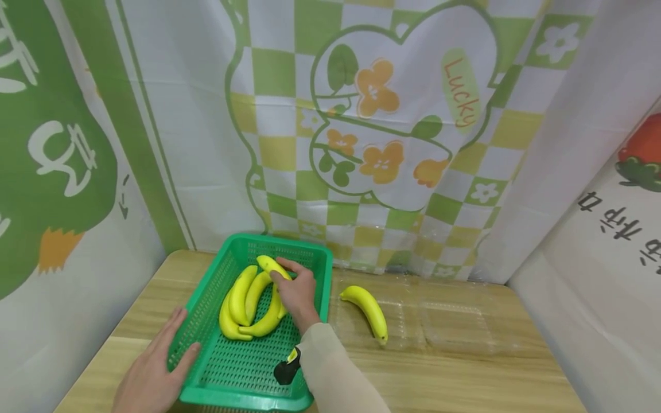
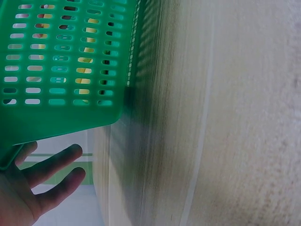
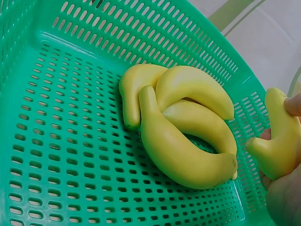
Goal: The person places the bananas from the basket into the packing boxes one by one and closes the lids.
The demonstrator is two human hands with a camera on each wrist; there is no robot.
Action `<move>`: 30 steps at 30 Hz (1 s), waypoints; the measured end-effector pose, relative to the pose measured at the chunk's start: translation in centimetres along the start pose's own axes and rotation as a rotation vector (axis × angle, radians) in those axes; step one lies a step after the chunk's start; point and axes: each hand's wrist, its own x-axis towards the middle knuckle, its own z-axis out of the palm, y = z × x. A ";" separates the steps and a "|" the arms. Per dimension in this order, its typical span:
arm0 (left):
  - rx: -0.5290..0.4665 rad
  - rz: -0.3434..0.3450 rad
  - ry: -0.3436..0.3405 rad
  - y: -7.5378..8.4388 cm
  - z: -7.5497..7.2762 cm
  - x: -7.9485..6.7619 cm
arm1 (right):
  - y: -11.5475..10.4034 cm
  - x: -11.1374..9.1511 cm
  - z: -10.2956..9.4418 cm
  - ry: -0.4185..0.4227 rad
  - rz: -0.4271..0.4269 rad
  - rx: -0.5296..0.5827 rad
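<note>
My right hand (image 1: pixel 296 289) holds a yellow banana (image 3: pixel 281 136) near the far right wall of a green perforated basket (image 1: pixel 232 396), thumb on one side and fingers on the other. Several more bananas (image 3: pixel 188 146) lie bunched on the basket floor, left of this hand in the head view. At the basket's near left rim, my left hand (image 1: pixel 157 364) rests with its thumb over the inner side. The fingers (image 2: pixel 61 162) extend straight and spread outside the wall in the left wrist view. One separate banana (image 1: pixel 366 310) lies to the right of the basket.
Clear plastic trays (image 1: pixel 454 321) lie on the wooden table (image 1: pixel 439 384) right of the basket, under and beside the separate banana. A patterned cloth (image 1: pixel 403 229) hangs at the table's back edge, and white panels (image 1: pixel 583 298) stand at both sides.
</note>
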 end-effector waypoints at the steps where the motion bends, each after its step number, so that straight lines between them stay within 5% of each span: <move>1: 0.001 -0.002 0.000 0.0 0.0 0.0 | 0.0 0.0 0.0 0.002 -0.001 0.002; 30: 0.000 -0.014 -0.025 -0.4 0.1 0.3 | -0.5 -0.2 -0.2 0.007 -0.008 0.006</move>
